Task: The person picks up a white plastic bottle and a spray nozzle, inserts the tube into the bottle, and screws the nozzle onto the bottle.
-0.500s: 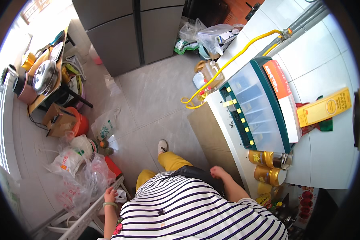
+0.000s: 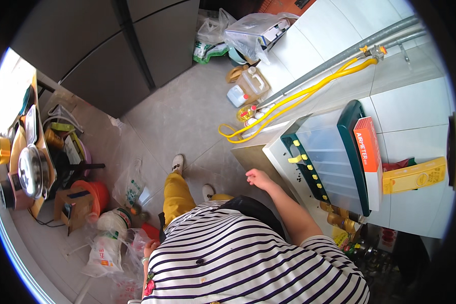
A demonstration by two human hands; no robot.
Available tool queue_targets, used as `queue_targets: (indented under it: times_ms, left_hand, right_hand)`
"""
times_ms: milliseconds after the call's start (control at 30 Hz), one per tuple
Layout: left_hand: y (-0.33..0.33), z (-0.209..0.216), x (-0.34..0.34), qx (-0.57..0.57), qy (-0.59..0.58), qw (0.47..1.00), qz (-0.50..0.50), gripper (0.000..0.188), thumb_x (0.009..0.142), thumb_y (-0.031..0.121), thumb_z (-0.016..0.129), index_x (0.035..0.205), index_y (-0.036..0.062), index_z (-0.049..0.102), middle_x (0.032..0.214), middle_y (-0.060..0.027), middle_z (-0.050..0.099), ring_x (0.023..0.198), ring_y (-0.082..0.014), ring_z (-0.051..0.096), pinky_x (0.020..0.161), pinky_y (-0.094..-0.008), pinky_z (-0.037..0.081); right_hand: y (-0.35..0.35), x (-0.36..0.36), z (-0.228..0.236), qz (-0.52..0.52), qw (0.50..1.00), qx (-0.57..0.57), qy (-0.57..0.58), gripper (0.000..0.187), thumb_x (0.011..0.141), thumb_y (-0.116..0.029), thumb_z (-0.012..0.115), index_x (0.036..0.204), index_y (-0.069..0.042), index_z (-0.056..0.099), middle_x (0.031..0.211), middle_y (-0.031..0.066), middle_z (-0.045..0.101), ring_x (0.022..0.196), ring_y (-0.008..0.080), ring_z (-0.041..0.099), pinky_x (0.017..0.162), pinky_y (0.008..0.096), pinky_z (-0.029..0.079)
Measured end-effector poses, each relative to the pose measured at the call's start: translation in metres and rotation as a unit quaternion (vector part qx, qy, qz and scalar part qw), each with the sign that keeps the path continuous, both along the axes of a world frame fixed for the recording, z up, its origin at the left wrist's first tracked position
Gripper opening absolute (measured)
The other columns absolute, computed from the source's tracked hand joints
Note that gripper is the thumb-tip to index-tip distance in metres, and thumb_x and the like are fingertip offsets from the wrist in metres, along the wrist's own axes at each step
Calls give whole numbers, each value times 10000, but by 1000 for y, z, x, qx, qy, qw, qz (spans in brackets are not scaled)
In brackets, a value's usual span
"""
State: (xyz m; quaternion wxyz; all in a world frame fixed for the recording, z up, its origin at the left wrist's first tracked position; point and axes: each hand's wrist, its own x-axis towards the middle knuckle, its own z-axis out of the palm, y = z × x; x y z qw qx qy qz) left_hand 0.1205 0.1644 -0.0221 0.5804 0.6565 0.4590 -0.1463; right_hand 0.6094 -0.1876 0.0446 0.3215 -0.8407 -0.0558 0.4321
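Note:
My right hand (image 2: 259,179) hangs over the floor in front of the counter, its fingers loosely curled with nothing visible in them. The nearest thing to it is the tan side panel (image 2: 247,154) of the counter. My left hand (image 2: 150,247) is low at my left side, partly hidden by my striped shirt. Its fingers look curled, and no held thing shows. Clear and white plastic bags (image 2: 106,253) lie on the floor beside it. A green-framed box with a translucent lid (image 2: 329,154) stands on the white counter to my right.
A yellow hose (image 2: 309,92) loops from the wall pipe past the counter corner. Oil jugs (image 2: 253,83) stand by the wall. A dark fridge (image 2: 106,76) is ahead. At left are a table with a lidded pot (image 2: 31,169), a cardboard box (image 2: 75,209) and a red basin (image 2: 97,195).
I have stepped forward and the view has turned. My right hand has swung forward and up, while my left has dropped back against my side. The white metal frame at left has gone from view.

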Motion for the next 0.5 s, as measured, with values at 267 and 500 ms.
queue_targets:
  times_ms: [267, 500]
  left_hand:
    - [178, 37, 162, -74, 98, 978, 170, 301, 906, 187, 529, 1201, 129, 532, 858, -27, 641, 673, -142, 625, 475, -249, 397]
    - [278, 37, 286, -19, 83, 994, 62, 296, 905, 177, 525, 1199, 143, 541, 882, 11, 620, 683, -100, 594, 491, -228, 389]
  right_hand:
    - [-105, -86, -2, -168, 945, -186, 209, 271, 734, -186, 626, 978, -70, 649, 778, 104, 661, 682, 212, 657, 615, 350, 517]
    - [-13, -42, 16, -133, 986, -94, 45, 267, 780, -177, 588, 1001, -34, 633, 835, 116, 660, 736, 247, 644, 663, 356, 508]
